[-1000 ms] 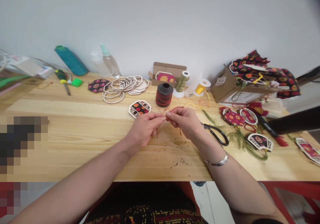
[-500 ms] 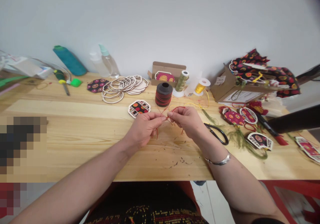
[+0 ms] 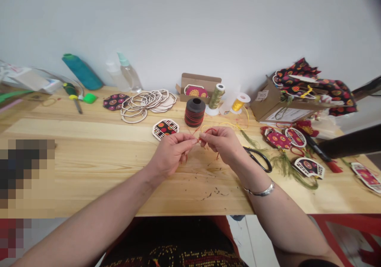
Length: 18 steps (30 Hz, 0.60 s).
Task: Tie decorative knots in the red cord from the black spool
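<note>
Between my two hands runs a thin red cord [image 3: 212,130], pinched at the fingertips close together over the table. My left hand [image 3: 175,149] is closed on it, thumb against forefinger, with a red end hanging below. Opposite it, my right hand [image 3: 222,142] pinches the same cord, which loops up over the fingers. Just behind the hands stands a dark spool of red cord [image 3: 194,114]. A patterned ornament [image 3: 165,130] with a pale cut-out frame lies beyond my left hand. Black-handled scissors [image 3: 258,159] lie beside my right wrist, partly covered by it.
Pale cut-out frames [image 3: 149,105] lie at the back left, near a spray bottle [image 3: 129,74] and teal thread cone [image 3: 82,72]. Green [image 3: 217,96] and yellow [image 3: 238,102] thread spools stand behind. At right are a cardboard box [image 3: 268,102] and tasselled ornaments [image 3: 278,138].
Hardly anything differs. Both hands stay in place with the cord pinched, and the fingertips have shifted only very slightly.
</note>
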Available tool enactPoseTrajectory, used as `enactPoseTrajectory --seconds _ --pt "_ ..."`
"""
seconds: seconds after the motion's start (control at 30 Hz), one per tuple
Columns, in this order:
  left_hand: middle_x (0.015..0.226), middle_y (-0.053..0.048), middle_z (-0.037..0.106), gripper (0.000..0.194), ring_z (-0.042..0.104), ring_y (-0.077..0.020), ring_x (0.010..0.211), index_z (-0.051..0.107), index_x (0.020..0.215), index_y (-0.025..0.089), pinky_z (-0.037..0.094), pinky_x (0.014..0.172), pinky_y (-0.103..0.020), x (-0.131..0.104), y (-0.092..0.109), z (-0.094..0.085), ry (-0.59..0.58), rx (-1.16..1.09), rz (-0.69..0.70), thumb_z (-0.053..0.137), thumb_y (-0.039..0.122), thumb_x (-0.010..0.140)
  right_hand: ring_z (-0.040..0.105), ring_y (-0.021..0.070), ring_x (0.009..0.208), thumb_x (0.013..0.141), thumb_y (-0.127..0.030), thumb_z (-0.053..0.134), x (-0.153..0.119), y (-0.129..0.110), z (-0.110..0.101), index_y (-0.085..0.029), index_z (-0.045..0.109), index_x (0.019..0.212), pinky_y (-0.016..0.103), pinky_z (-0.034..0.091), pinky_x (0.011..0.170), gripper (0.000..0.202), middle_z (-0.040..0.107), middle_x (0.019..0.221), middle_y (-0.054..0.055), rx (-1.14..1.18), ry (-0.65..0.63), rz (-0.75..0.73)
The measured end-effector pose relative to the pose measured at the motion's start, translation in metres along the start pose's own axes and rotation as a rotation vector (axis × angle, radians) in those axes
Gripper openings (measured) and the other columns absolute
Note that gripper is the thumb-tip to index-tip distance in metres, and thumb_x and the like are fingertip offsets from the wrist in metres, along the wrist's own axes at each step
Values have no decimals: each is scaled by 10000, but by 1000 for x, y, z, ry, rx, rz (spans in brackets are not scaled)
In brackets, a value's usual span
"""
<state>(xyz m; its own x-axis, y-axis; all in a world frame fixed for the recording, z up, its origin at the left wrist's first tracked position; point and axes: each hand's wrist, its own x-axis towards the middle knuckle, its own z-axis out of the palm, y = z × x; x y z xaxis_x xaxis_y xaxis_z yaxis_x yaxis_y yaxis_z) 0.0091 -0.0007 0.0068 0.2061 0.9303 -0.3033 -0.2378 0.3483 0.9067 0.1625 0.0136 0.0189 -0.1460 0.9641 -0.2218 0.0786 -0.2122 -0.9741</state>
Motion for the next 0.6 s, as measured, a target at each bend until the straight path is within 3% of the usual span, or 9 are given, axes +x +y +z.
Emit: enactPoseTrajectory --seconds 0.2,0.6 --pt "507 59 461 161 325 -7 368 652 669 138 221 348 -146 1 -1 -2 -47 22 -8 720 284 663 301 45 412 676 -387 659 -1 -1 -1 -154 532 524 228 182 411 305 492 473 -29 -23 -5 -16" --pt "481 72 459 175 312 -7 328 657 687 143 201 320 -158 1 -1 -1 -20 39 -37 733 296 651 254 47 402 711 -361 631 -2 -2 1 -177 467 549 230 153 402 295 349 434 -78 -80 -12 -9"
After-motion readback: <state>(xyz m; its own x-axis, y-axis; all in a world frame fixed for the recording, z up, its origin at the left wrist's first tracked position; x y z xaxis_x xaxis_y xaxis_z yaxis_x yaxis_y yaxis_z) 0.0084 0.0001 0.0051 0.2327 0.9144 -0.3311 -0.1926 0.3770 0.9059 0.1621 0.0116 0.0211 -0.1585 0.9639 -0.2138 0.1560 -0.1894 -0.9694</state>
